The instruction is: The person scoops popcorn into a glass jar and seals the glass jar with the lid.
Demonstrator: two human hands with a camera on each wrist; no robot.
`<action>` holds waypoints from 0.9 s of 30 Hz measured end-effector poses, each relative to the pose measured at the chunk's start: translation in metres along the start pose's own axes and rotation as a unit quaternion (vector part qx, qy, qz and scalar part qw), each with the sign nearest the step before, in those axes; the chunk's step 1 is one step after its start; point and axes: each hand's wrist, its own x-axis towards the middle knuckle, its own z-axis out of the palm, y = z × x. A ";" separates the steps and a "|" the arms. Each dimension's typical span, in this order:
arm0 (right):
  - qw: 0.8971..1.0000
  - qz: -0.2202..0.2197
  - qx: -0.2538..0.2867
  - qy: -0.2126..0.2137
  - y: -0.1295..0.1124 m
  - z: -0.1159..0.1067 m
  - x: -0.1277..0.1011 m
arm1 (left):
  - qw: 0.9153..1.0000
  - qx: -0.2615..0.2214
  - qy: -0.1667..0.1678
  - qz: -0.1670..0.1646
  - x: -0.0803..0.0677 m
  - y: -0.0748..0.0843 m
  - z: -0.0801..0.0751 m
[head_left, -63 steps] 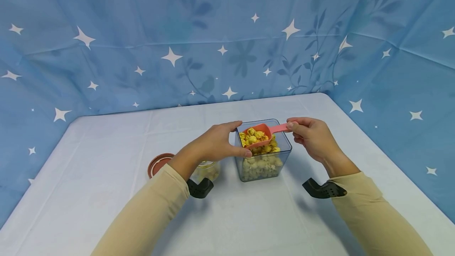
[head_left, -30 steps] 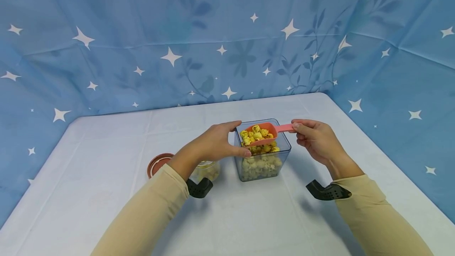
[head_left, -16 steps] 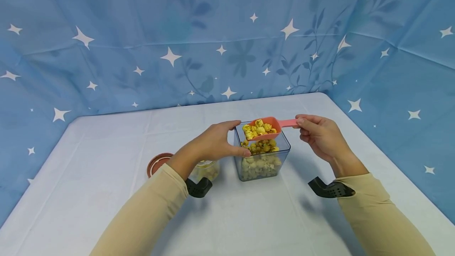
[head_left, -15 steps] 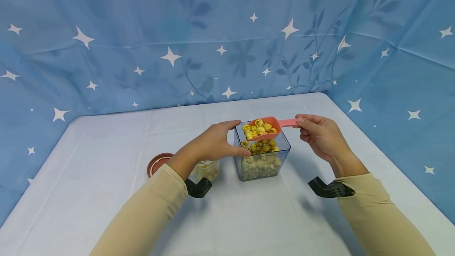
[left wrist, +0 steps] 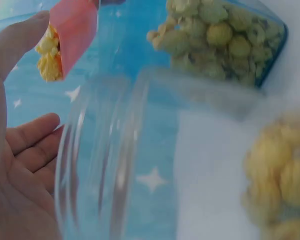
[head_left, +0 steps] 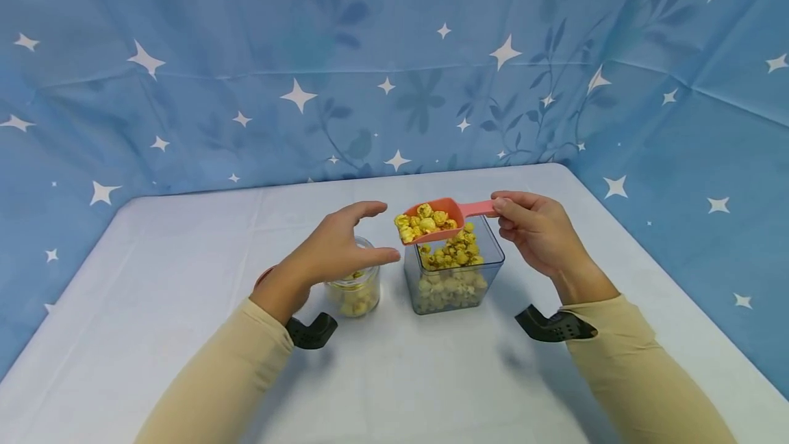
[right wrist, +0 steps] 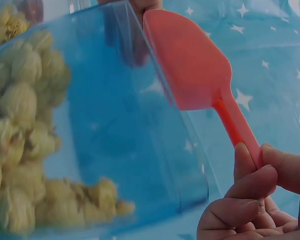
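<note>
Pink plastic scoop [head_left: 434, 219], heaped with yellow popcorn [head_left: 424, 221], is pinched by its handle in the right hand [head_left: 535, 233] above the clear square container [head_left: 455, 266]. Left hand [head_left: 329, 251] hovers with fingers spread over the small glass jar [head_left: 353, 290], holding nothing. Keep the scoop level; steady the jar before tipping.

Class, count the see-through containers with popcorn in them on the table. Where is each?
2. The square tub sits under the scoop; the small round jar stands just left of it, below the left hand.
</note>
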 end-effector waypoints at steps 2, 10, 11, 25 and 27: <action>1.000 -0.003 -0.006 -0.005 0.000 0.006 0.002 | 1.000 -0.003 0.011 -0.004 -0.006 -0.006 -0.004; 0.998 -0.005 -0.060 -0.021 -0.002 0.028 0.009 | 0.998 -0.033 0.023 -0.044 -0.027 -0.034 -0.007; 0.997 -0.005 -0.073 -0.023 -0.002 0.031 0.010 | 0.998 -0.043 0.023 -0.050 -0.029 -0.037 -0.006; 0.973 0.018 -0.229 -0.031 -0.009 0.059 0.013 | 0.993 -0.104 0.025 -0.046 -0.037 -0.061 0.008; 0.968 0.021 -0.249 -0.029 -0.011 0.062 0.013 | 0.994 -0.098 0.028 -0.044 -0.037 -0.061 0.009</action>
